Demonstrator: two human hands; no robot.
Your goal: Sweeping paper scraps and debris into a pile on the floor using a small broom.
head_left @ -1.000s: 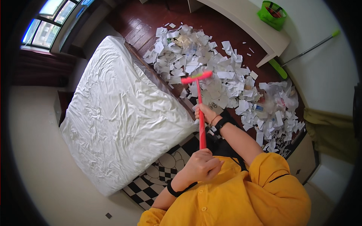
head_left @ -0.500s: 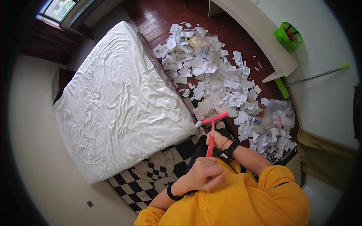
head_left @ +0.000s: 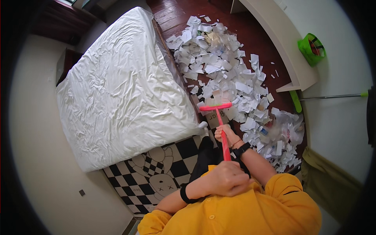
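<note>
I hold a long-handled pink broom (head_left: 219,116) with a narrow crosswise head. My right hand (head_left: 226,134), a black watch on its wrist, is wrapped round the middle of the handle. My left hand (head_left: 228,178), with a black band on its wrist, is closed round the handle's upper end near my chest. The broom head lies over the far edge of a black-and-white mat, beside loose papers (head_left: 213,73). A large heap of torn white paper stretches from the far floor down the right side, with some clear plastic bags (head_left: 288,125) in it.
A bed with a wrinkled white sheet (head_left: 125,98) stands on the left. The checkered mat (head_left: 176,156) lies beside my legs. On the right are a pale desk (head_left: 282,47), a green basket (head_left: 312,49), a green-and-silver pole tool (head_left: 333,97) against the wall and an olive cloth (head_left: 329,184).
The broom head has gone forward and slightly left, toward the papers at the mat's edge. Both hands stay on the handle; my left hand has shifted right. The view has turned a little.
</note>
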